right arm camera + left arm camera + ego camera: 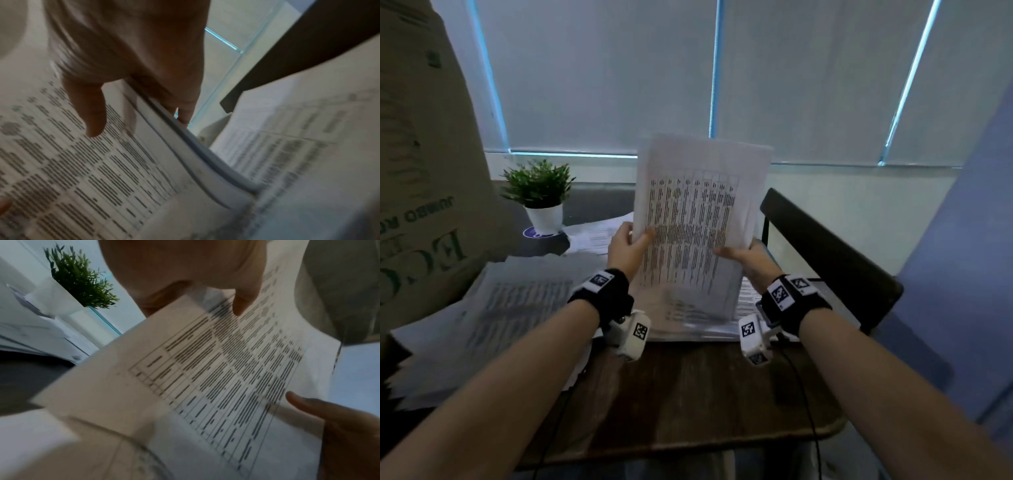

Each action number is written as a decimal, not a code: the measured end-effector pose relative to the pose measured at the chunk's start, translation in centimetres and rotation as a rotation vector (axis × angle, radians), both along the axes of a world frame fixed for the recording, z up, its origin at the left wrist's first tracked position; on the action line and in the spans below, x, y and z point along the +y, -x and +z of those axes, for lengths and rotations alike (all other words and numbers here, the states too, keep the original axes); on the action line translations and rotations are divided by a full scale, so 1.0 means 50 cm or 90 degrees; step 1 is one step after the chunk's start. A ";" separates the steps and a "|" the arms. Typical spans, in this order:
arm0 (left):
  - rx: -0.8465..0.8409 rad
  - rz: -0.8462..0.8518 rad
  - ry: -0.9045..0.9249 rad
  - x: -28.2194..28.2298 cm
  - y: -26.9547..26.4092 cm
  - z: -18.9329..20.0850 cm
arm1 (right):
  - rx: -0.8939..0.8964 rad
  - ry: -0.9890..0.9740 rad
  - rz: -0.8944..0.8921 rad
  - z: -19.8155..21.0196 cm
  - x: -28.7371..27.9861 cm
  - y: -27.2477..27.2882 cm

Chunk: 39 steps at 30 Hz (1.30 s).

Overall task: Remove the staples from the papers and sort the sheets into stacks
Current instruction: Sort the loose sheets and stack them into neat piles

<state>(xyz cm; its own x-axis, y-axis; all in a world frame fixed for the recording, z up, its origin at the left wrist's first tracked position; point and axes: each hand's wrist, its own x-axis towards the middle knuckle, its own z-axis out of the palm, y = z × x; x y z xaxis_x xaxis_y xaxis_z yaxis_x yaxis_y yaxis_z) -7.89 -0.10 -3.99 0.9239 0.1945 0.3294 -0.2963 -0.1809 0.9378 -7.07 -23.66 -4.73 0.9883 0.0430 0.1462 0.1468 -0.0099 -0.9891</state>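
Two hands hold a sheaf of printed sheets [698,226] upright above the tabletop [688,394]: left hand [627,247] and right hand [750,259] each pinch a side edge, thumbs in front. Thin, floppy paper; likely best gripped at the edges. No staple is visible.

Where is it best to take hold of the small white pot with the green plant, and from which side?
Grip the small white pot around its bare wall, below the green leaves, coming from the front. It stands upright, and the leaves spread wider than the rim, so a hand from above would likely crush them. Both hands are busy: left hand and right hand hold the printed sheets.
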 end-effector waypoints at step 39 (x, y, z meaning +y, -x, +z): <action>-0.034 0.055 0.015 -0.062 -0.001 0.027 | -0.005 -0.104 -0.072 0.010 -0.153 0.032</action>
